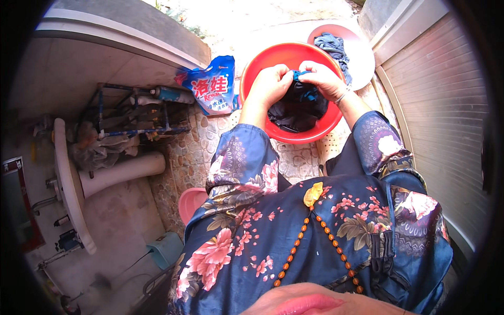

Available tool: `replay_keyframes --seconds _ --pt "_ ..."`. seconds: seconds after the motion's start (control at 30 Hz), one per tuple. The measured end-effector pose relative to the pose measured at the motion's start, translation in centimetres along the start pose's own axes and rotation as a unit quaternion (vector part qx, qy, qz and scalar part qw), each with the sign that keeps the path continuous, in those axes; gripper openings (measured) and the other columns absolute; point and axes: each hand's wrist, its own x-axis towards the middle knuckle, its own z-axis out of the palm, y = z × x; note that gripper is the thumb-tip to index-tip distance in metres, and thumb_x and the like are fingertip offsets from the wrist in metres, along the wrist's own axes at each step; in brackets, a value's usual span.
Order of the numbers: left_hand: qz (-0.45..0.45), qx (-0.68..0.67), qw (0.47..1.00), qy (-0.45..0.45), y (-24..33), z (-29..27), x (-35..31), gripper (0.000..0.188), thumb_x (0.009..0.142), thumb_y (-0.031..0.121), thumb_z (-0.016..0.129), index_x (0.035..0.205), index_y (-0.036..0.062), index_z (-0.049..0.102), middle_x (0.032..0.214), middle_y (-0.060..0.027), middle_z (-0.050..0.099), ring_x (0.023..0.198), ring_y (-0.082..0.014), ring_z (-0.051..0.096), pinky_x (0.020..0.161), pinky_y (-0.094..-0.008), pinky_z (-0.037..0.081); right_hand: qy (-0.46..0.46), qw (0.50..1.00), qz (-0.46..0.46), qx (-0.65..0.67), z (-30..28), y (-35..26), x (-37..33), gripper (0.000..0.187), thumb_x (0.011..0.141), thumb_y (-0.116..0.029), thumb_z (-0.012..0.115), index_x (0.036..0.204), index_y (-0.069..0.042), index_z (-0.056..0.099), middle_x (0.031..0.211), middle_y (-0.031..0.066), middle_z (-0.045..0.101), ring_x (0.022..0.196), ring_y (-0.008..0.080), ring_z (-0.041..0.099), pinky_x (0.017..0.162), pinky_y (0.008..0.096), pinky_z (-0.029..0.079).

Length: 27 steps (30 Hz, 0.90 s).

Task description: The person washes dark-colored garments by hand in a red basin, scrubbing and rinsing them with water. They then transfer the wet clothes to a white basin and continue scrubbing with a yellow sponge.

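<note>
From where I stand, the work looks partway along, and only 1 piece of it is in hand. The left hand [273, 81] and the right hand [323, 79] meet over the red basin [294, 138], thumbs toward each other, with a bright blue part [300, 76] of the dark cloth [296, 115] between them. Each grip is pinching that blue part, fingertips pressed together on the fabric. The rest of the dark cloth lies heaped low in the basin, so by my reading most of it has yet to be worked through; whether it is 1 garment or 2, I cannot tell from here. Nor can I make out any water or suds beneath it.

Beyond the right hand, a grey-blue cloth [332, 47] lies bunched in a pale pink basin [362, 68], apart from the dark heap. It may be finished or it may be waiting its turn; nothing in how it lies settles that for me. A blue bag [212, 89] stands just beside the red basin, to the left, and neither hand is on it. With the 2 hands busy at that small blue part, I'd judge the dark cloth well short of done.
</note>
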Motion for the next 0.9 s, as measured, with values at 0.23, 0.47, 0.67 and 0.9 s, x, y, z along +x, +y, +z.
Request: replay_keyframes --seconds 0.23,0.47,0.67,0.9 --pt "-0.022 -0.025 0.999 -0.02 -0.3 0.5 0.2 0.023 0.09 0.024 0.063 0.086 0.0021 0.065 0.068 -0.0036 0.06 0.064 -0.0087 0.054 0.06 -0.0285 0.047 0.06 0.998 -0.021 -0.018 1.0 0.9 0.3 0.005 0.082 -0.015 0.065 0.082 -0.012 0.061 0.075 -0.0065 0.053 0.073 0.0043 0.047 0.065 0.0191 0.037" --pt "-0.02 0.069 0.997 0.01 -0.6 0.5 0.5 0.028 0.089 0.03 0.064 0.089 0.0013 0.065 0.072 -0.0077 0.065 0.068 -0.0128 0.06 0.065 -0.0309 0.049 0.024 0.983 0.117 0.138 0.0 -0.5 -0.1 0.025 0.093 -0.033 0.054 0.092 -0.011 0.065 0.076 -0.0048 0.061 0.068 0.0071 0.058 0.062 0.0211 0.047" --pt "-0.046 0.046 0.998 0.005 -1.2 0.6 0.5 0.028 0.09 0.03 0.062 0.09 0.0016 0.065 0.072 -0.0102 0.065 0.067 -0.0157 0.062 0.065 -0.0324 0.05 0.031 0.979 0.113 0.165 -0.1 -0.4 -0.1 0.025 0.094 -0.032 0.052 0.099 -0.011 0.065 0.084 -0.0006 0.067 0.076 0.008 0.063 0.066 0.023 0.05" --pt "-0.014 0.079 0.997 0.015 -0.9 -0.1 0.4 0.03 0.092 0.032 0.06 0.09 0.0022 0.065 0.071 -0.0106 0.064 0.065 -0.0172 0.061 0.064 -0.0334 0.049 -0.025 0.983 0.105 0.148 0.7 -1.7 -0.7 0.028 0.094 -0.034 0.053 0.107 -0.011 0.063 0.094 -0.0016 0.068 0.083 0.0072 0.063 0.071 0.0236 0.052"
